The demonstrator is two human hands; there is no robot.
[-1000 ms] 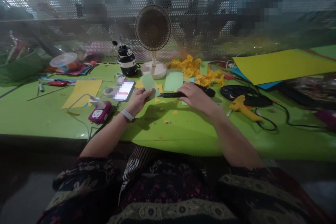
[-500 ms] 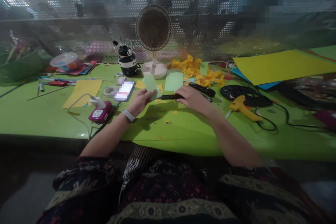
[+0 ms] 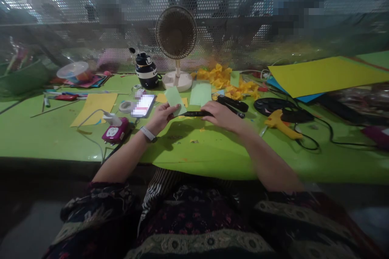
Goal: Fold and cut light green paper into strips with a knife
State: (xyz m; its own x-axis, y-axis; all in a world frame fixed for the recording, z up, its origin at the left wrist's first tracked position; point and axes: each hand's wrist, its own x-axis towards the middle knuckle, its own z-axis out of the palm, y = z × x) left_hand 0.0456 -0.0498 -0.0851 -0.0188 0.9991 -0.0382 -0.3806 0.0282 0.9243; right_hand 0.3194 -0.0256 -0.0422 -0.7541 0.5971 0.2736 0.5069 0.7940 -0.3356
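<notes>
My left hand (image 3: 162,116) is closed, with thumb and fingers pinching a small pale green piece of paper (image 3: 174,98) above the table. My right hand (image 3: 219,115) is closed around a slim black tool (image 3: 194,113); its exact kind does not show clearly. The tool's tip meets the lower right corner of the paper. A second pale green sheet (image 3: 201,92) lies just behind my hands. Beside my right hand rests a black stapler-like object (image 3: 232,103), with another dark slender item under it.
A fan (image 3: 176,34) and a dark bottle (image 3: 146,71) stand at the back. Yellow paper flowers (image 3: 219,75) lie behind the hands. A phone (image 3: 143,105), tape roll (image 3: 125,107) and purple power socket (image 3: 115,130) are left; a yellow glue gun (image 3: 282,124) with cord is right.
The black tool and my right hand have shifted slightly, and the tool's tip looks a little different at the paper's corner. My left hand keeps its hold on the green paper.
</notes>
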